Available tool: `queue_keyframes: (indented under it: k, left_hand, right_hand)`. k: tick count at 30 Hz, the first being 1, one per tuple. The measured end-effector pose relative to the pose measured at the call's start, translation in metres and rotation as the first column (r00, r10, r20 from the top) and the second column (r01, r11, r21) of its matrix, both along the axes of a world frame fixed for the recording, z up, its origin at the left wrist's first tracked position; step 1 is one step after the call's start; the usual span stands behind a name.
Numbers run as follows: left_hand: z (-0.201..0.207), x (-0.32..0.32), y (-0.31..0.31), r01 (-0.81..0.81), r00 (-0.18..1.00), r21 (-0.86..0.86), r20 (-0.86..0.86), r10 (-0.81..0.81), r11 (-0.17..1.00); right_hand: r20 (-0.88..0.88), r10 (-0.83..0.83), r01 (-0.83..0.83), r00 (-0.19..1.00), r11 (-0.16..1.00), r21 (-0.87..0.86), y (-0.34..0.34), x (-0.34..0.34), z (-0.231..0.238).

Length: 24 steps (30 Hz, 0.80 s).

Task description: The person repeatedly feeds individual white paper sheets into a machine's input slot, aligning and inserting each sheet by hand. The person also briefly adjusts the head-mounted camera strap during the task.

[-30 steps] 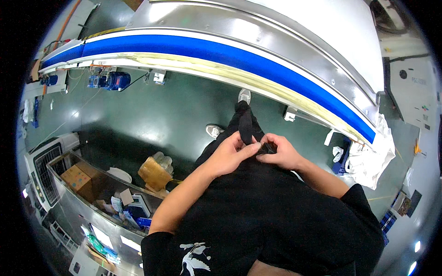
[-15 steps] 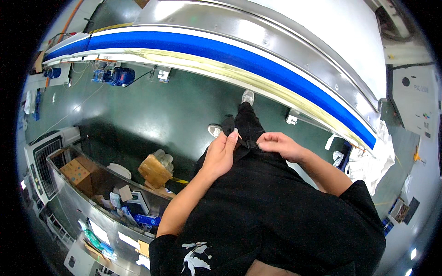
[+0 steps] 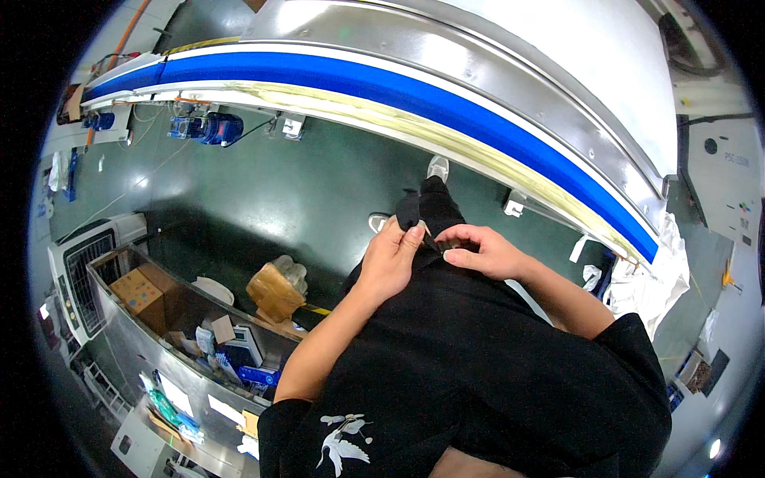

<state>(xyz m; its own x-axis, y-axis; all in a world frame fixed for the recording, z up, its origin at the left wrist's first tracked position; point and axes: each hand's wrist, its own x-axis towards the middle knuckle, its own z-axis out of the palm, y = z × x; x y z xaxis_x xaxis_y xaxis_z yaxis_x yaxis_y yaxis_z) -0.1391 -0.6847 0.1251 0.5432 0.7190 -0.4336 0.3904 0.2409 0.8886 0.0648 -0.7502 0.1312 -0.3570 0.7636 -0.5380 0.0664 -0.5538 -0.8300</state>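
Green floor (image 3: pixel 319 171), glossy, reflecting light. Above it runs one long machine (image 3: pixel 446 56), with a brushed-metal panel and a blue band (image 3: pixel 343 76) edged in white along the near side. One black shirt (image 3: pixel 510 358), matt cloth, bears one white bird print (image 3: pixel 344 450); no lettering legible on it. At left stands one long metal trough (image 3: pixel 171 348) with at least one brown cardboard box (image 3: pixel 137 296) inside. At right, one pale cabinet (image 3: pixel 723 175) carries dark lettering and a small multicoloured mark. White cloth (image 3: pixel 668 267), crumpled, lies near the machine's right end. Two blue motors (image 3: pixel 217 128), ribbed and rounded, sit at upper left. Left hand (image 3: pixel 390 261): thumb and forefinger pressed together on the black strap (image 3: pixel 409 209), its end standing up beyond them. Right hand (image 3: pixel 490 253): thumb and forefinger slightly apart, dark material at their tips; whether they grip it cannot be told. Two light shoes (image 3: pixel 437 166) show. The strap, smooth and flat, is in front of the shirt's hem, over the dark trousers (image 3: pixel 440 205).
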Motion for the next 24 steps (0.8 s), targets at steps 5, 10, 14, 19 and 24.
queue_keyframes:
  k: [5, 10, 14, 19, 24]
  left_hand:
    - [-0.002, 0.002, 0.001, -0.027, 0.998, 0.01, 0.054, 0.027, 1.0]
    - [0.005, -0.002, -0.002, -0.06, 0.997, 0.081, 0.043, 0.057, 0.995]
    - [0.011, -0.006, -0.004, -0.12, 0.993, 0.054, 0.03, 0.118, 0.991]
    - [0.01, -0.011, -0.01, -0.2, 0.98, 0.026, 0.017, 0.2, 0.979]
    - [0.003, -0.014, -0.01, -0.211, 0.969, -0.041, 0.126, 0.214, 0.977]
  right_hand:
    - [0.111, 0.034, -0.045, 0.993, 0.994, 0.098, 0.003, -0.004, 0.003]
    - [0.207, 0.075, -0.114, 0.975, 0.976, 0.184, 0.005, -0.002, 0.009]
    - [0.248, 0.11, -0.178, 0.962, 0.947, 0.268, 0.008, -0.003, 0.012]
    - [0.229, 0.14, -0.208, 0.963, 0.928, 0.309, 0.01, -0.003, 0.012]
    - [0.234, 0.123, -0.191, 0.964, 0.936, 0.295, 0.009, -0.007, 0.011]
